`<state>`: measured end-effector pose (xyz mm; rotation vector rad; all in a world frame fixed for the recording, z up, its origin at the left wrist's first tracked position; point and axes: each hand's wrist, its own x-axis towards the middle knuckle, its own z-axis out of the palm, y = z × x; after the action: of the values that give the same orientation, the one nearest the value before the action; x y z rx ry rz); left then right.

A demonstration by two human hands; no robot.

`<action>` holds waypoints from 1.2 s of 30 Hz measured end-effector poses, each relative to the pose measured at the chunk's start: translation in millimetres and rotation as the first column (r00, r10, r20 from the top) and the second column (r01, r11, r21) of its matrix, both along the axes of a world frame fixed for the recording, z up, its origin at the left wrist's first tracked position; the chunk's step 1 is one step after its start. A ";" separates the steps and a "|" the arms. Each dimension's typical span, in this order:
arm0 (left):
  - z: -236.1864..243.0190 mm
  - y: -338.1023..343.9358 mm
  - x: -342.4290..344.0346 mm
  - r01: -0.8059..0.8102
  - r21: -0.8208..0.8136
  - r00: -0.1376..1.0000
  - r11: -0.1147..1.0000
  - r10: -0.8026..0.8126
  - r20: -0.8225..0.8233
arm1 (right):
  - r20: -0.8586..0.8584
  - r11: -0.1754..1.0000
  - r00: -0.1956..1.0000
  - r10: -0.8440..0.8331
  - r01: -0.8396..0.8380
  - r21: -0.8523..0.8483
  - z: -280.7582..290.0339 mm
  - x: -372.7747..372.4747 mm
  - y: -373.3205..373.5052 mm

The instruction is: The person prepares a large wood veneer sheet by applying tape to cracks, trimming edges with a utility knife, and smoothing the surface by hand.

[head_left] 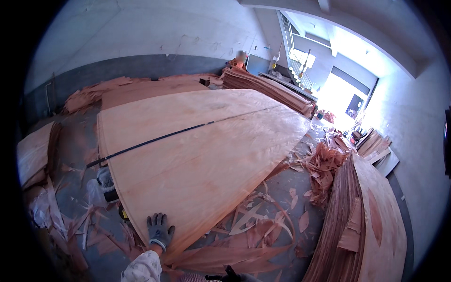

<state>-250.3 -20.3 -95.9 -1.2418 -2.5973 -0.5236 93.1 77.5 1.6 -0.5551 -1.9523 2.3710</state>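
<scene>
The left hand point(160, 231), wearing a grey glove, is lying palm down with its fingers slightly apart near the close corner of a wide, pale veneer sheet point(202, 160); it is pressing on the surface and gripping nothing. The right hand is not showing, so its state is going unjudged. The veneer sheet is occupying the middle of the view, topping a stack whose layered edge is showing at the left. A long dark strip point(155, 141) is lying across it, one end projecting past that edge. In judgement, good handling is calling for even pressure through the whole palm, without dragging, since thin veneer is probably splitting easily along its grain. As to containers, a translucent plastic bag point(95, 192) is sitting just beside the stack's left edge; its contents are not reading clearly. Torn veneer scraps point(235, 255) are littering the floor point(280, 199), and a second veneer stack point(329, 225) is standing to the right. A co-worker point(238, 64) in orange is appearing beyond the far end.
</scene>
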 end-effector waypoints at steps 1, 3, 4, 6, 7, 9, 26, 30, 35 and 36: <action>-1.0 -0.6 -0.4 -0.001 -0.003 1.000 1.000 0.001 0.003 | -0.004 1.000 1.000 0.002 -0.002 0.002 -0.8 0.9 -1.8; -0.7 -2.1 0.1 -0.001 0.002 1.000 1.000 0.001 -0.001 | -0.008 1.000 1.000 0.006 -0.006 0.009 -4.0 3.9 -5.3; 0.0 -2.1 0.8 0.000 0.010 1.000 1.000 0.000 -0.009 | -0.014 1.000 1.000 0.005 -0.005 0.013 -4.6 6.2 -6.5; 1.0 -1.7 1.7 0.002 0.019 1.000 1.000 -0.001 -0.017 | -0.023 1.000 1.000 0.005 -0.004 0.026 -9.1 11.6 -10.6; 1.1 -1.1 1.9 0.002 0.019 1.000 1.000 -0.002 -0.016 | -0.029 1.000 1.000 0.006 -0.005 0.026 -10.4 12.8 -12.0; -0.1 -0.7 1.4 0.000 0.007 1.000 1.000 0.000 -0.019 | -0.038 0.999 0.999 0.011 -0.009 0.040 -11.6 14.3 -11.4; -1.4 -0.1 2.3 0.005 0.009 1.000 1.000 -0.005 -0.026 | -0.096 0.995 0.995 0.038 -0.029 0.093 -19.8 20.1 -18.1; -4.1 0.0 2.7 -0.003 0.005 1.000 1.000 0.003 -0.026 | -0.102 0.993 0.993 0.052 -0.041 0.107 -22.1 17.0 -19.0; -4.9 -6.0 -2.9 -0.012 -0.015 0.999 1.000 0.011 -0.032 | -0.132 0.990 0.987 0.086 -0.070 0.123 -27.3 6.9 -22.2; -4.3 -5.6 -2.7 -0.011 -0.017 1.000 1.000 0.011 -0.023 | -0.139 0.989 0.986 0.092 -0.074 0.130 -28.4 6.5 -21.7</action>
<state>-253.0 -25.9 -100.2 -1.2308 -2.5939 -0.4829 99.6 55.8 -26.9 -0.2921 -2.0773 2.2435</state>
